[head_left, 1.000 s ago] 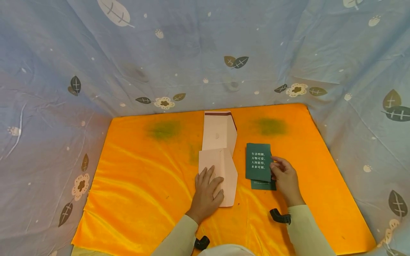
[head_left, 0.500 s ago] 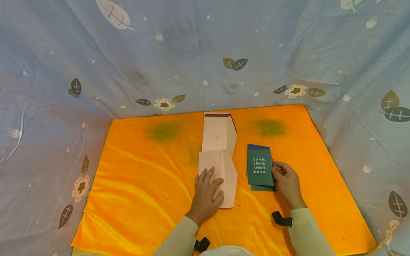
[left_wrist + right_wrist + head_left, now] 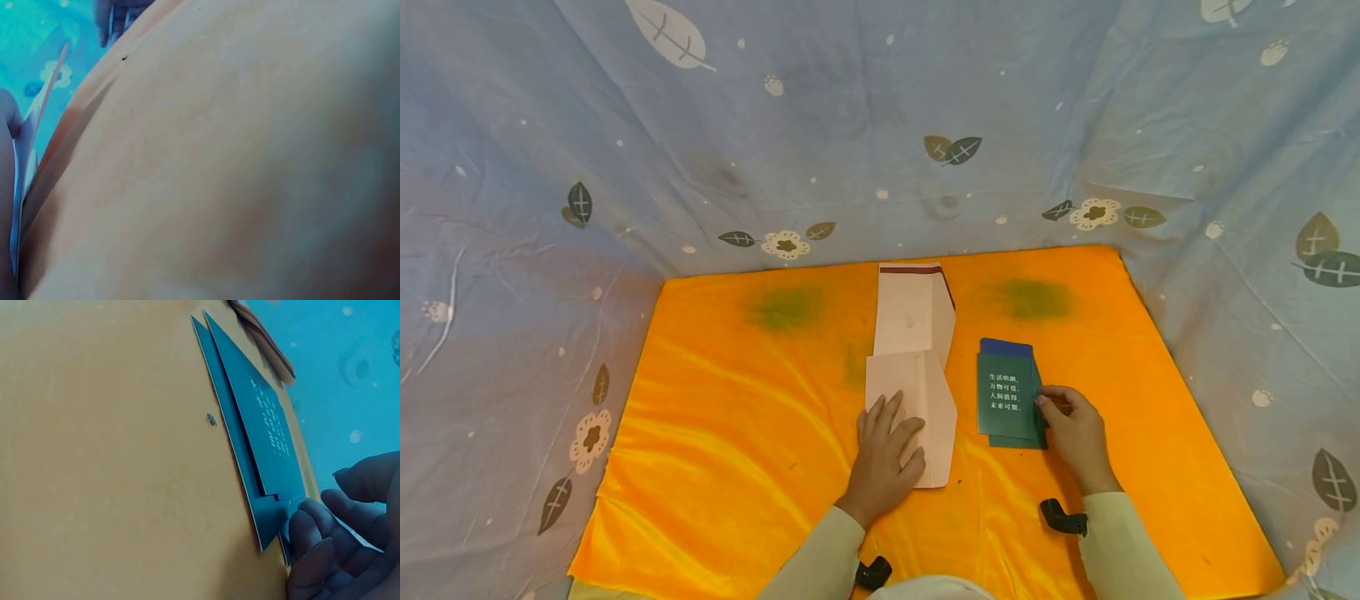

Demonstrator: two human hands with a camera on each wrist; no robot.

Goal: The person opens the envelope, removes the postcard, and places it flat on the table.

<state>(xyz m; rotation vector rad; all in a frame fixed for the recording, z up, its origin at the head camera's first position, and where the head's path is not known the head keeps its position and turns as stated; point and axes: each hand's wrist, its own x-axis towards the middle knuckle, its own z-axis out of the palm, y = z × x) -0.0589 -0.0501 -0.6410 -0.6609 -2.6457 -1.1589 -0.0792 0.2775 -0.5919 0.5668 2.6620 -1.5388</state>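
Note:
My left hand lies spread on the lower of two pale pink envelopes; their flaps point right. The upper envelope has a dark red strip and is partly covered by the lower one. To the right lies a small stack of cards. A dark green card with white lettering is on top, a blue card peeks out above it, and more green shows below. At the stack's right edge, the curled fingers of my right hand pinch a green card, mostly hidden under the top one.
An orange cloth covers the table. Blue patterned fabric hangs at the back and both sides. A black wrist mount is on the right arm and another on the left.
The top green card has slid towards me, uncovering the blue card behind it. My right hand has moved slightly nearer and to the right. The left hand stays on the envelope.

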